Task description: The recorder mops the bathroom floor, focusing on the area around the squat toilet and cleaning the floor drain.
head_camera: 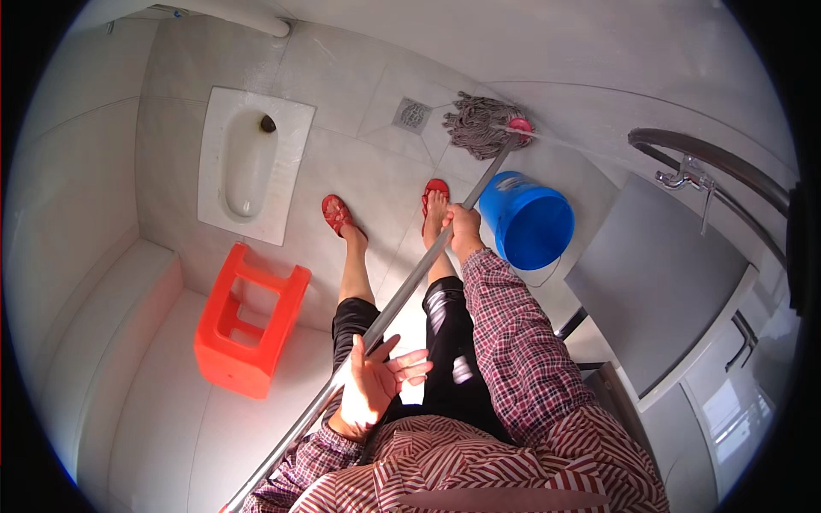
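Observation:
My right hand (464, 227) is closed around the lower part of a metal mop handle (410, 280). The handle slants from the lower left up to a grey string mop head (478, 126) with a pinkish-red socket (520, 128), which rests on the tiled floor by the wall. Lower down the pole, my left hand (377, 381) lies against it with palm turned up and fingers spread, not wrapped around it. A blue plastic bucket (535, 221), its mouth turned towards me, is just right of my right hand. The upper end of the handle runs past my left sleeve.
A white squat toilet (253, 163) is set in the floor at left, and a square floor drain (412, 115) is left of the mop head. An orange plastic stool (250, 324) lies tipped over. At right are a chrome tap (686, 176) and a grey panel (660, 282).

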Tool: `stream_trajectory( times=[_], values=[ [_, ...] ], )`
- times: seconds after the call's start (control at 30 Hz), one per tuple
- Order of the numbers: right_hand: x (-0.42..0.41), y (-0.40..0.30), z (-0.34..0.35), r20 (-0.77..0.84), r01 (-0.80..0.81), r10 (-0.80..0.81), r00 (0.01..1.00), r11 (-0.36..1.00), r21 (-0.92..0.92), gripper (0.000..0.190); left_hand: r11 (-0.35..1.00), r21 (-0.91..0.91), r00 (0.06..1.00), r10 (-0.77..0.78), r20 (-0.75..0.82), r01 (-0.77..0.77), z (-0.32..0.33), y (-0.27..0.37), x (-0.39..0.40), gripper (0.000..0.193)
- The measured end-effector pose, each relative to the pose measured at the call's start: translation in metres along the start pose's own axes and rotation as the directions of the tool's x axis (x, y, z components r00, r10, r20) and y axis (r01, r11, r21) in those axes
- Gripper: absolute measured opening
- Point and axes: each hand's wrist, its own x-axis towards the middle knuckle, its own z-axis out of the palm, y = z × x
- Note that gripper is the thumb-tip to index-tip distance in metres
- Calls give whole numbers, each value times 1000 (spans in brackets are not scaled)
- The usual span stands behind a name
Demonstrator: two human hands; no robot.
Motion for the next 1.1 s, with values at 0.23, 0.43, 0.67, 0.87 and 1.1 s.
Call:
stream_trajectory(
  times=[0.23,0.43,0.67,0.87,1.1],
  values=[
    [-14,44,-67,-142,-9,-16,990,984,-177,19,-123,876,750,470,465,-467,-5,30,71,56],
    [20,-5,-52,341,378,-781,523,-146,-914,48,685,724,948,-275,162,75,-71,16,210,77],
    [237,-10,47,609,636,-505,612,-144,-758,26,813,578,938,-256,235,77,-93,51,285,57],
    [289,23,141,524,491,-639,564,-251,-834,30,832,507,905,-14,425,-225,-80,56,310,41],
    [296,35,170,466,397,-677,569,-269,-877,32,844,529,947,-88,310,-94,-92,60,304,31]
  ],
)
